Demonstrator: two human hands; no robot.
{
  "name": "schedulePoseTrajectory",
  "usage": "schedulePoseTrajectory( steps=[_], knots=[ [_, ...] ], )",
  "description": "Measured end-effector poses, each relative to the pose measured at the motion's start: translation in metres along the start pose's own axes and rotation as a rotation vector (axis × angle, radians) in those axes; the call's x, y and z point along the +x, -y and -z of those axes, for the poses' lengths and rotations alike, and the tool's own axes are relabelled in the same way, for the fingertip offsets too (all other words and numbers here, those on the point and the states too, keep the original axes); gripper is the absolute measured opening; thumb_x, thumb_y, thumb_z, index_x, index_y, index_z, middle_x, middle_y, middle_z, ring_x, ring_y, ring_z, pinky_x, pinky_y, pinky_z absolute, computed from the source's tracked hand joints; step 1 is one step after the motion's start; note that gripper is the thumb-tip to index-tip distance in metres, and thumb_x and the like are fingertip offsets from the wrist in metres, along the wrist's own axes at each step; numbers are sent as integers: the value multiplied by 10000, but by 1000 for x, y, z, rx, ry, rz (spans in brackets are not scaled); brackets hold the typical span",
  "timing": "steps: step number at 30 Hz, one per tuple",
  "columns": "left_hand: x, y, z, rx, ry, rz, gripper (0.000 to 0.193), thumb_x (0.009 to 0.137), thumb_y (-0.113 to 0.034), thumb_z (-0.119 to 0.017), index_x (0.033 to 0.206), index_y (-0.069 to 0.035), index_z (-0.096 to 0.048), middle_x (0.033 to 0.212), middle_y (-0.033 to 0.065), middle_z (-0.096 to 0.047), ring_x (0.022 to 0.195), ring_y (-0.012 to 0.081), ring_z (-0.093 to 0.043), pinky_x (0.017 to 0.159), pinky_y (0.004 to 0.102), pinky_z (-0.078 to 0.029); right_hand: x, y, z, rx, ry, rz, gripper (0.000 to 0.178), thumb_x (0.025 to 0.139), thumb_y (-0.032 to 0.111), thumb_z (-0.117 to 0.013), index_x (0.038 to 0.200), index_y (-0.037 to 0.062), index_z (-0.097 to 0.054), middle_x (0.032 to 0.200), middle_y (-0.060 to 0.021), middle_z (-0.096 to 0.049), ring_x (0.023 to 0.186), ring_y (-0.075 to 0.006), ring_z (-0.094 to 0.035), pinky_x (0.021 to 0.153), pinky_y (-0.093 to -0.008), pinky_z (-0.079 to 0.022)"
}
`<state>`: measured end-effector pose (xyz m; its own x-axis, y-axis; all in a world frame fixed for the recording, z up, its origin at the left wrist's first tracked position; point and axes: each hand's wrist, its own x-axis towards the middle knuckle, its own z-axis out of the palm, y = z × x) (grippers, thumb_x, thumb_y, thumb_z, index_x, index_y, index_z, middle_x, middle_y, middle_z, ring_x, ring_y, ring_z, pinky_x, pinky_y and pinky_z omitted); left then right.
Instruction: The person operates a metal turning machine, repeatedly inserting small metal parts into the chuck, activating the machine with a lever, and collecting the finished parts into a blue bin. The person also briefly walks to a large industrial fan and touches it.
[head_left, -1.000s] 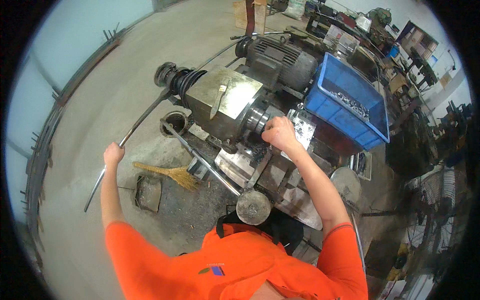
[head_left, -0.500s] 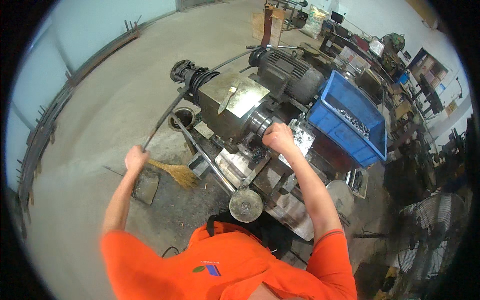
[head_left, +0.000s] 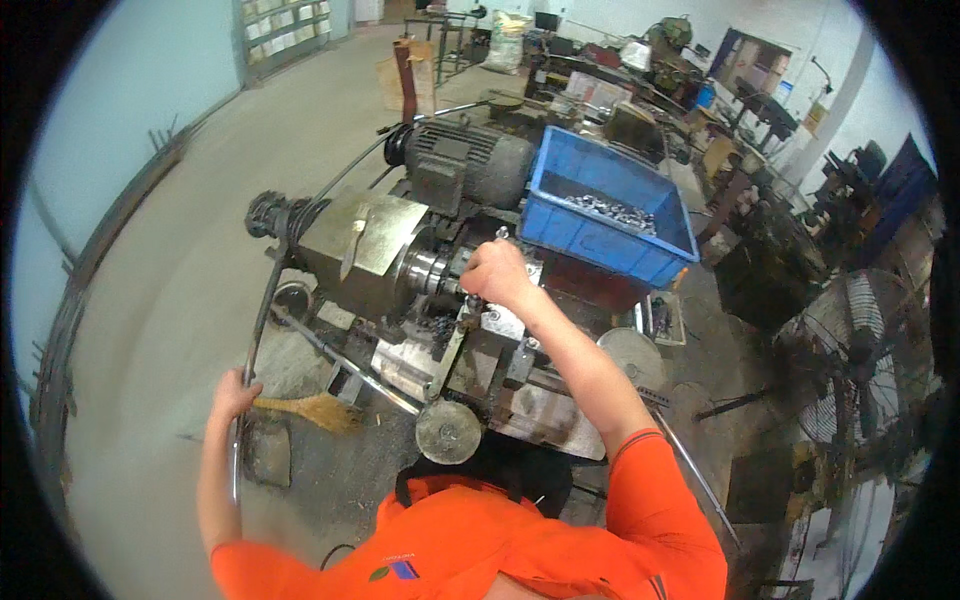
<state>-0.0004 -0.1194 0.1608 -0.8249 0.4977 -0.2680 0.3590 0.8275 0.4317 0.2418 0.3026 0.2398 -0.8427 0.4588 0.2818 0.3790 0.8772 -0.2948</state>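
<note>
My left hand (head_left: pixel 235 393) is closed round a long metal lever (head_left: pixel 262 325) at the left of a small lathe. The lever runs up to the headstock (head_left: pixel 325 228) and also shows below my fist. My right hand (head_left: pixel 497 272) is closed just right of the shiny spindle nose (head_left: pixel 425 272), over the tool slide. Its fingertips are pinched together, and whatever lies between them is hidden. A flat paintbrush (head_left: pixel 354 240) rests on top of the headstock. In front of my body is a round handwheel (head_left: pixel 448 432).
A blue crate (head_left: pixel 610 235) with small metal pieces stands behind the slide, beside a finned motor (head_left: pixel 468 165). A straw broom (head_left: pixel 320 410) and dustpan (head_left: pixel 268 452) lie on the left floor. A fan (head_left: pixel 850 350) stands at right. Dark machinery lines the back.
The view has swung right, so the lathe sits further left in the picture. My right hand has drawn slightly away from the spindle nose. More lever now shows below my left hand.
</note>
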Motion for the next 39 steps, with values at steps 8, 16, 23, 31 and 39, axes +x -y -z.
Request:
schedulePoseTrajectory(
  steps=[8, 16, 23, 31, 39],
  knots=[
    [26, 12, -17, -625, 96, -89, 224, 735, -106, -566, 877, 65, -537, 583, 102, -547, 510, 183, -577, 470, 306, -499, 0, -124, 96, -148, -277, -267, 379, 535, 187, -594, 899, 107, -665, 1139, -226, -498, 1012, -353, -513, 881, -381, -409],
    [24, 8, -9, -629, 149, -91, 288, 732, -106, -588, 955, 65, -525, 680, 108, -565, 558, 180, -581, 542, 291, -504, -90, -168, 107, 47, -391, -249, 439, 541, 187, -586, 970, 108, -643, 1260, -245, -399, 1123, -363, -441, 933, -363, -376],
    [73, 42, -3, -735, 275, -125, 508, 759, -153, -604, 1200, 29, -430, 787, 70, -553, 704, 153, -554, 633, 292, -484, -290, -164, 145, 194, -200, -890, 397, 558, 163, -557, 927, 44, -642, 912, -174, -621, 767, -251, -615, 710, -317, -474],
    [109, 64, -15, -753, 286, -2, 592, 768, -298, -637, 1230, -6, -409, 803, 66, -515, 732, 194, -519, 696, 319, -448, -550, -136, 74, 67, 56, -1190, 311, 608, 137, -528, 869, 16, -646, 864, -147, -639, 806, -249, -617, 724, -298, -474],
    [114, 70, -4, -820, 433, 14, 454, 821, -278, -577, 1198, -55, -458, 870, 63, -539, 769, 173, -521, 745, 310, -449, -582, -63, 0, 60, 309, -960, 188, 508, 151, -614, 685, 97, -645, 966, -103, -601, 903, -287, -555, 789, -341, -454]
  ],
)
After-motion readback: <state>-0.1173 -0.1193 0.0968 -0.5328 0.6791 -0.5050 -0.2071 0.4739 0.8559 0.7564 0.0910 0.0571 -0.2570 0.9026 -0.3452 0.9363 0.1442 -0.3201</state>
